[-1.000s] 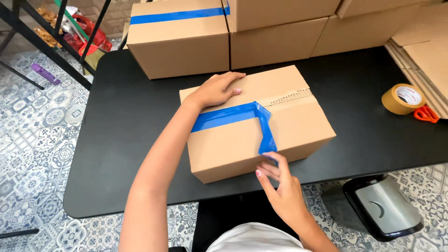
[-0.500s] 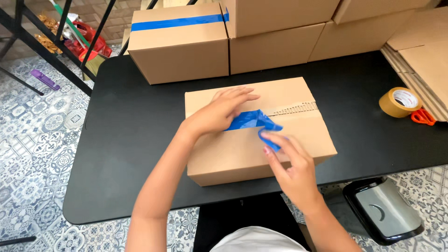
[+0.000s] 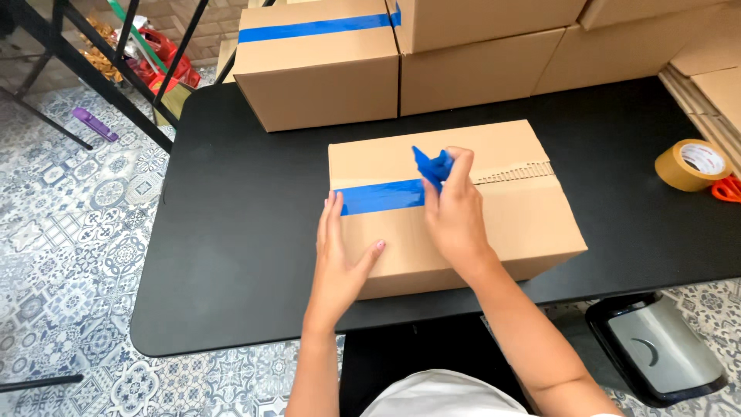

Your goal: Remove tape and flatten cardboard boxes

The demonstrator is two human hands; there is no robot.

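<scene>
A closed cardboard box (image 3: 502, 216) lies on the black table (image 3: 231, 232) in front of me. A strip of blue tape (image 3: 382, 196) runs along the left half of its top seam. My right hand (image 3: 454, 207) pinches the crumpled loose end of that tape above the middle of the box. The right half of the seam is bare and shows a torn edge. My left hand (image 3: 340, 259) lies flat on the box's near left corner, fingers together, holding nothing.
Several more cardboard boxes (image 3: 324, 66) stand along the table's back edge, one with blue tape on top. A roll of brown tape (image 3: 691, 164) and orange scissors (image 3: 727, 189) lie at the right. A grey pedal bin (image 3: 664, 351) stands on the patterned floor.
My right hand has pulled the blue tape up off the box's front face and the right half of the seam. My left hand moved from the top to the near left corner.
</scene>
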